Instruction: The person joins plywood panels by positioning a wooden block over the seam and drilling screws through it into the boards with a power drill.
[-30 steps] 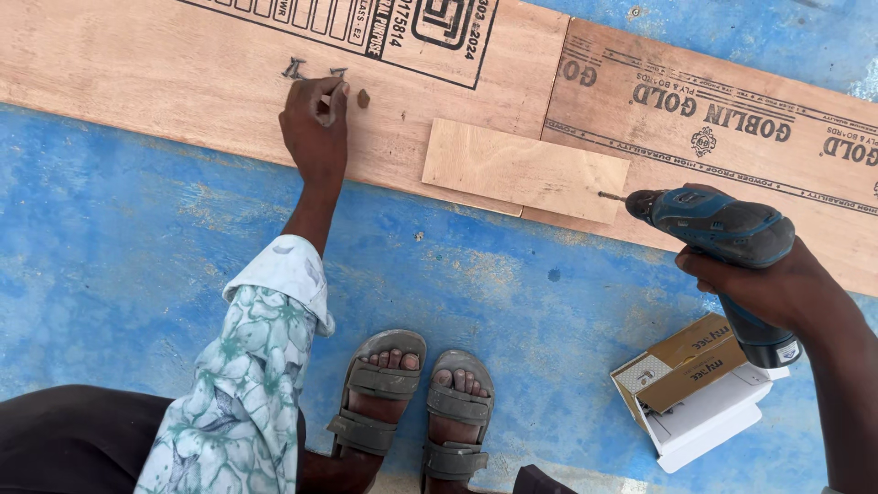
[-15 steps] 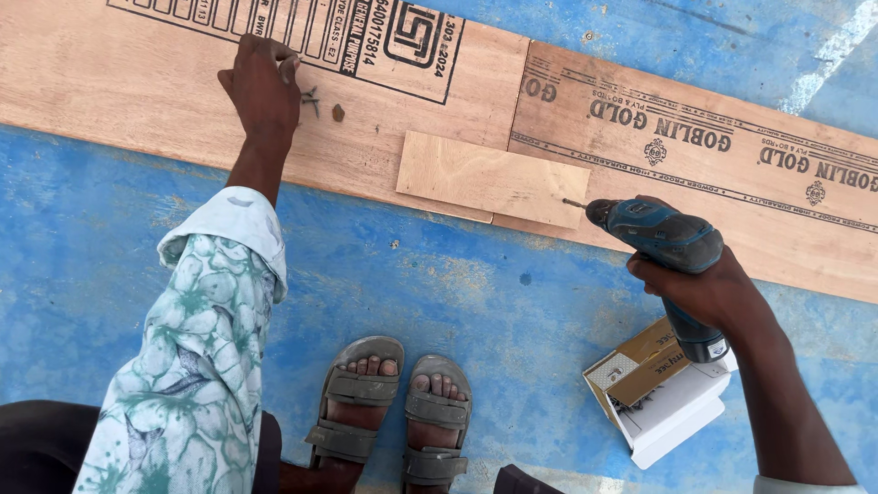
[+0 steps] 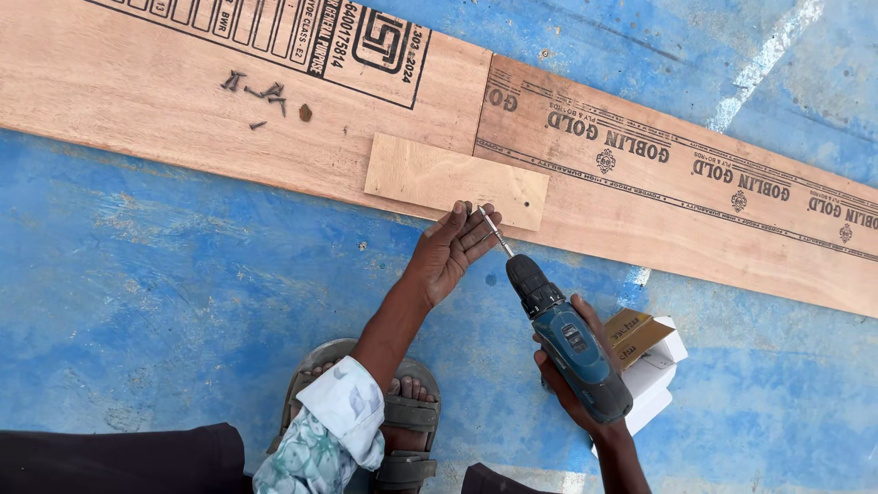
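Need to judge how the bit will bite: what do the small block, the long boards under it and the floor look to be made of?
Small block: pale bare wood, probably plywood; unprinted matt face with faint grain. Long boards: reddish plywood by the look; matt veneer with black printed marks. Floor: hard surface, maybe concrete, under worn, patchy blue paint. Drill in the right hand: teal and black plastic body.
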